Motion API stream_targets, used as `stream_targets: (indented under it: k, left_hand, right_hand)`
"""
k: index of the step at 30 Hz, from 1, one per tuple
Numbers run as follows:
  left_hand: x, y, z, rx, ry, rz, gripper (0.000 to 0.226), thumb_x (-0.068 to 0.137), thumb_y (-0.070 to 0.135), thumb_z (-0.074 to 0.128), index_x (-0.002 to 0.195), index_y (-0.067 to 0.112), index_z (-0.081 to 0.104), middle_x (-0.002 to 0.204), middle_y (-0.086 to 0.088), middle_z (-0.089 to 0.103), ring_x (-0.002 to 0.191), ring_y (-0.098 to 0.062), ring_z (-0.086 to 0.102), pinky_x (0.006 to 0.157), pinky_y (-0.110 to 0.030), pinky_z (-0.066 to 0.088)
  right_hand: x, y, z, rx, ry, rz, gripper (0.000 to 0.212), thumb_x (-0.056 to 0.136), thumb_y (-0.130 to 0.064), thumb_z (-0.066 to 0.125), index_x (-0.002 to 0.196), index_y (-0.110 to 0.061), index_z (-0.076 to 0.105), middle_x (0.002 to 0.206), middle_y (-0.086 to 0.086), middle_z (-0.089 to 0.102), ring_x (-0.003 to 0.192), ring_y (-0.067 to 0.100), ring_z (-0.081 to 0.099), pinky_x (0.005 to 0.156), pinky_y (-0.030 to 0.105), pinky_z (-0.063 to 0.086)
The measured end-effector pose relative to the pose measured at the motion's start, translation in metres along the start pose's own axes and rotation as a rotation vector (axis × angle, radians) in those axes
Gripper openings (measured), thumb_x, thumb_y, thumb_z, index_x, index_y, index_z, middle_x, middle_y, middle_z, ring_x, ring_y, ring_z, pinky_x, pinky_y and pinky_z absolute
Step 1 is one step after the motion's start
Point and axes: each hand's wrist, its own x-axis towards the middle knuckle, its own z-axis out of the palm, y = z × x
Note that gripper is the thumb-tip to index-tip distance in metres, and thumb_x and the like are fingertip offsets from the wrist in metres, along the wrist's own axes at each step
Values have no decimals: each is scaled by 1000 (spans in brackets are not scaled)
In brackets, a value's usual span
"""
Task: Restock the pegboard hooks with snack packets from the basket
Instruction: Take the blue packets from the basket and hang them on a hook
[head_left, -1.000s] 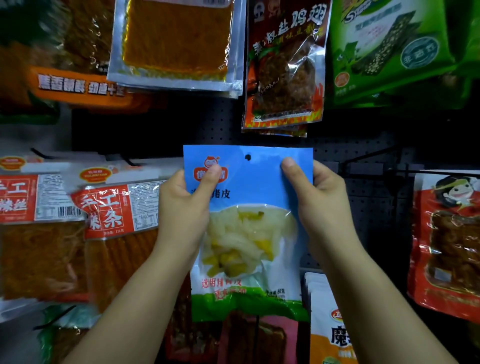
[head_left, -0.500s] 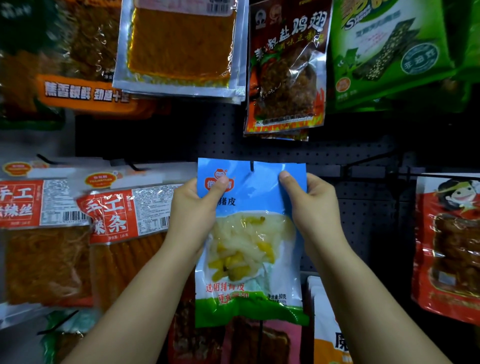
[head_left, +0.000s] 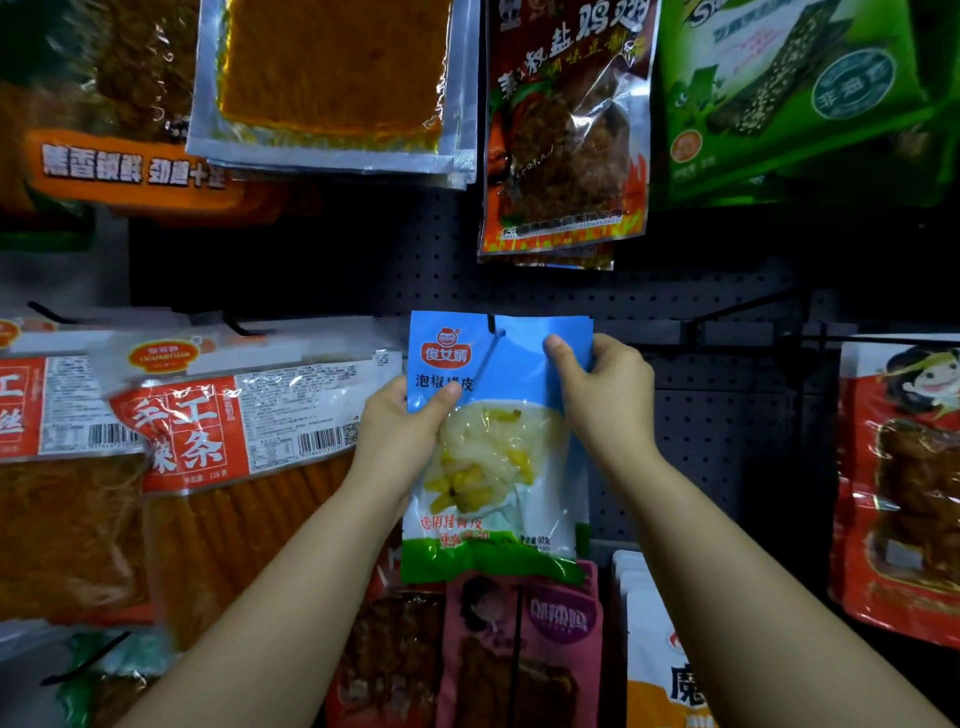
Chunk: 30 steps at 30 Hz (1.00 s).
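- Nearest me, my two bare forearms reach up from the bottom of the frame toward the display.
- My left hand (head_left: 402, 431) pinches the left edge of a blue-topped flexible plastic snack packet with a clear window of pale pickled strips (head_left: 496, 447), thumb on its front just below the printed logo.
- My right hand (head_left: 605, 392) pinches the packet's upper right edge, thumb across the blue header.
- The packet hangs upright between both hands, its punched hole at the tip of a thin black wire hook (head_left: 491, 345); I cannot tell whether the hook has passed fully through.
- I judge it light and limp, the film slick and the filling soft and shifting, so the flat sealed header beside the hole is the place to hold, not the bulging window.
- Behind it stands the dark perforated pegboard (head_left: 727, 415), with red-and-white packets of orange strips (head_left: 218, 467) hanging to the left and a pink packet (head_left: 524, 649) below.
- No basket is in view.
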Motion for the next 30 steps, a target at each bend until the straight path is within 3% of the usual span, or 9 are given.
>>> stream_targets:
  k: [5,10,13,15,18,20,22,25,30]
  left_hand:
    - [15,-4,12,56,31,-44,14,86,26,67,96,17,66,97,-4,73,90,-23,69,82,-44,56]
    - [11,-9,17,73,85,6,17,87,30,65,98,17,60,101,-5,70,92,-23,68,84,-48,55]
    - [-4,-16,17,99,95,68,26,84,33,67,101,27,49,109,-1,64,96,-16,64,79,-39,57]
    - [-15,-26,15,141,68,107,38,82,31,69,110,29,44,119,1,57,107,-16,59,87,-38,54]
    - [-28,-40,13,304,56,197,61,80,31,71,131,22,39,133,4,37,127,-19,43,106,-38,39]
    - [-33,-46,12,358,44,253,74,78,29,74,139,18,35,141,2,32,132,-14,34,108,-28,28]
    - [-37,-50,13,360,12,241,81,77,27,75,144,17,30,146,-1,32,134,-13,32,109,-29,28]
    - [-37,-57,16,384,33,185,79,79,27,73,144,13,31,147,-8,34,136,-22,35,111,-43,33]
    - [-35,-60,21,402,86,170,72,81,28,71,142,10,35,145,-8,38,133,-23,39,109,-40,35]
  right_hand:
    - [15,11,11,-147,1,54,49,91,-46,54,69,-3,49,64,11,47,57,24,41,49,29,24]
    - [14,14,16,-155,-9,86,45,90,-49,54,76,-7,49,69,5,53,65,26,52,51,31,34]
    - [-1,22,11,20,-58,56,34,86,-44,63,96,-12,55,89,-2,61,82,21,60,67,36,49]
    - [-20,33,9,82,-53,34,35,83,-41,67,105,-17,53,100,-6,58,90,17,60,74,36,52]
    - [-51,55,13,87,-2,33,50,84,-39,67,123,-15,48,121,-1,44,116,20,48,94,35,44]
    - [-66,68,17,129,-33,109,60,87,-38,64,137,-16,39,136,4,38,129,20,40,104,33,37]
    - [-76,77,21,157,-88,160,61,92,-37,58,144,-17,34,144,4,37,134,18,37,109,34,34]
    - [-82,86,27,130,-119,160,51,94,-33,55,142,-18,42,138,4,47,130,19,43,108,40,37]
    - [-82,90,35,163,-128,203,49,94,-25,57,141,-17,45,132,5,57,128,23,48,105,43,41]
